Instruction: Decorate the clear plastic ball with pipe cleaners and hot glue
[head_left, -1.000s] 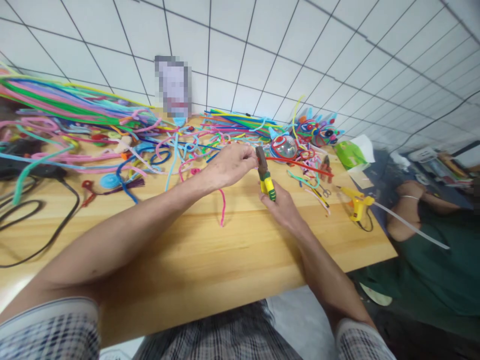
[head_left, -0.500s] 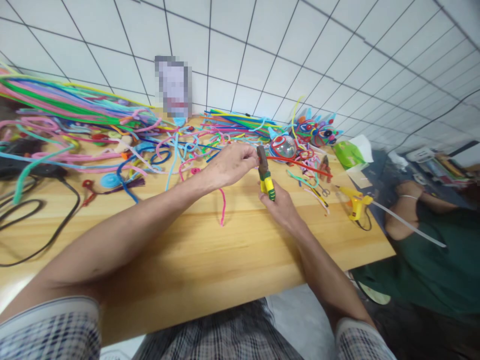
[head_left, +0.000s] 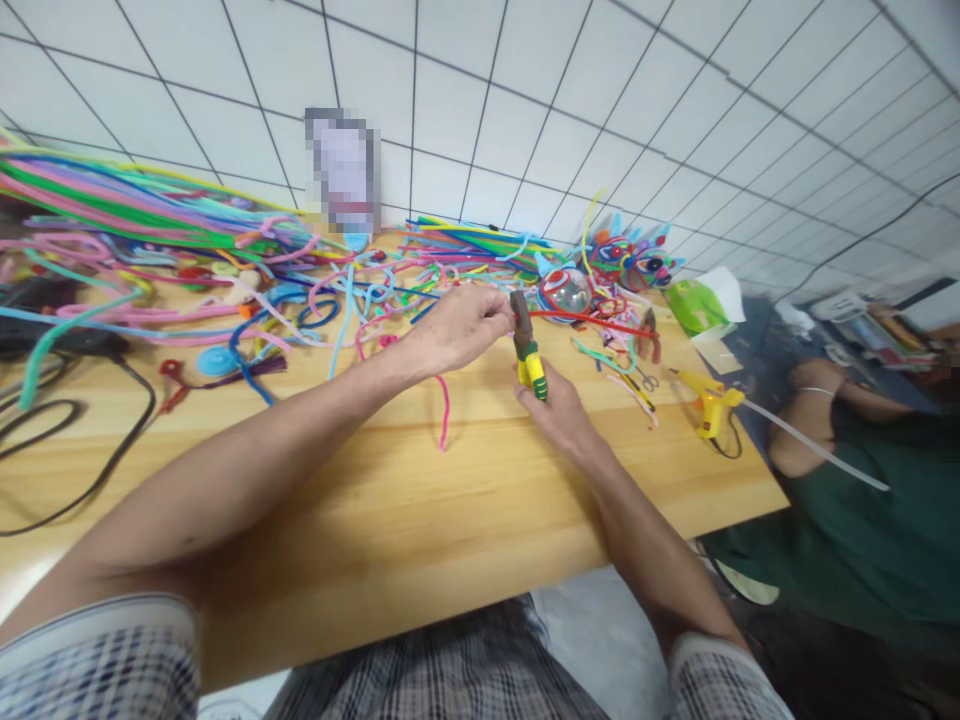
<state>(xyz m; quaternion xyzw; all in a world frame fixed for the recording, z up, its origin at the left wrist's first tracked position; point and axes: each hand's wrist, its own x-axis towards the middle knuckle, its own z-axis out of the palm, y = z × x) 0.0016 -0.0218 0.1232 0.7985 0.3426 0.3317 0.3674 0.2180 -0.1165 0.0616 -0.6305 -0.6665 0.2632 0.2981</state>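
Note:
My right hand [head_left: 559,410] is closed round the green and yellow handles of a pair of pliers [head_left: 527,350], whose dark jaws point up and away from me. A red pipe cleaner [head_left: 592,322] runs from the jaws off to the right. My left hand [head_left: 457,325] is pinched shut right beside the jaws, fingertips at the red pipe cleaner's near end. A pink pipe cleaner [head_left: 445,405] lies on the wooden table [head_left: 450,500] below my left wrist.
Heaps of coloured pipe cleaners [head_left: 187,240] cover the table's far side. A yellow glue gun [head_left: 709,405], small scissors [head_left: 645,380], a clear ball [head_left: 568,290] and a green packet [head_left: 694,305] lie at the right. Black cables [head_left: 67,440] trail at the left. Another person [head_left: 832,430] sits right.
Almost nothing has changed; both hands and the pliers stay together, shifted very slightly up and left in view.

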